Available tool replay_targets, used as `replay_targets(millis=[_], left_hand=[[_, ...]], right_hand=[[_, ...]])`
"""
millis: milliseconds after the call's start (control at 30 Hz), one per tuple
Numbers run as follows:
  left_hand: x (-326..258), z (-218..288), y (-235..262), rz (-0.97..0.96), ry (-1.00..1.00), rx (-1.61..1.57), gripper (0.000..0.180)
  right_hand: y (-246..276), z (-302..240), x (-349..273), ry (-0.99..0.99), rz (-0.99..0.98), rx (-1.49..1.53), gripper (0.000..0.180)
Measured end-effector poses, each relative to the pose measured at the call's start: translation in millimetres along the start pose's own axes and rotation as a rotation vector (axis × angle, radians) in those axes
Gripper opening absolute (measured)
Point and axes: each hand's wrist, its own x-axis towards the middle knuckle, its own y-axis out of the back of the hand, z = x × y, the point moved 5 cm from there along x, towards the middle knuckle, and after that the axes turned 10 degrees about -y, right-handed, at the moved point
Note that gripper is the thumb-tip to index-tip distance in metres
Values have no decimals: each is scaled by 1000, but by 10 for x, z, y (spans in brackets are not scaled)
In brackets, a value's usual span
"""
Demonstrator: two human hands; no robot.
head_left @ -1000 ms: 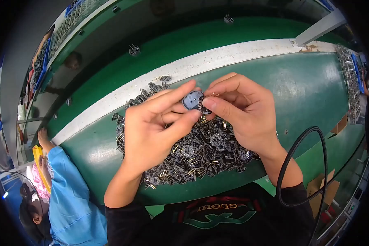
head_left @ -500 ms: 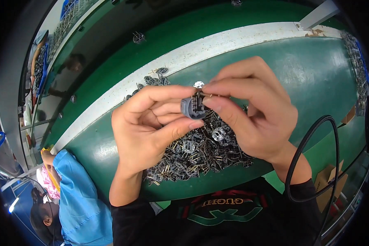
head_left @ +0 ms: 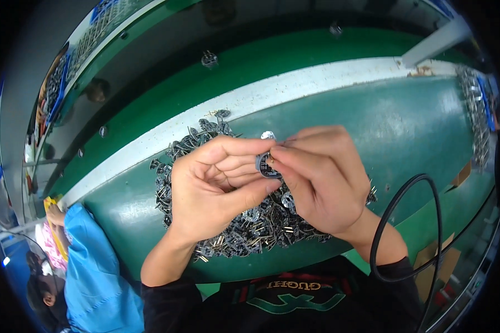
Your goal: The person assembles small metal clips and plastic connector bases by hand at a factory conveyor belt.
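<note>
My left hand holds a small grey round plastic housing between thumb and fingertips, palm toward me. Inside its rim shows the dark face of a round circuit board. From the other side my right hand pinches at the board, thumb and fingers closed over it; a brassy pin glints by the fingertips, which partly hide the board. Beneath both hands spreads a heap of loose round circuit boards with metal pins. Just behind the fingertips a pale round piece shows.
The green worktable ends at a white ledge, with a few loose parts on the green surface beyond. A black cable loops near my right forearm. Cardboard lies lower right. A person in a blue garment is at left.
The view has shifted, so both hands sit lower in it. The housing has turned, and the board that stood edge-on in it now shows its face. My right fingers have closed in nearer the housing.
</note>
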Motion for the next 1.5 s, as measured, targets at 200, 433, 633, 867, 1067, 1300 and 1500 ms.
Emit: replay_targets(millis=[200, 433, 633, 867, 1067, 1300, 1500], left_hand=[[145, 148, 303, 109, 127, 155, 26], [349, 222, 2046, 513, -49, 1067, 21], [317, 31, 2198, 448, -85, 1464, 24], [275, 174, 2569, 527, -233, 1892, 34], [-262, 223, 3427, 521, -214, 1381, 22], [172, 196, 2817, 637, -174, 387, 42], [189, 821, 1217, 341, -139, 663, 42]], right_hand=[[-31, 105, 138, -117, -221, -5, 33], [-456, 226, 21, -266, -622, -203, 25], [-466, 410, -57, -380, -644, -163, 14], [-99, 671, -103, -560, -801, -41, 31], [-334, 614, -39, -471, -929, 38, 19], [73, 687, 7, -609, -874, -71, 24], [-31, 704, -55, -484, -781, -1, 22]])
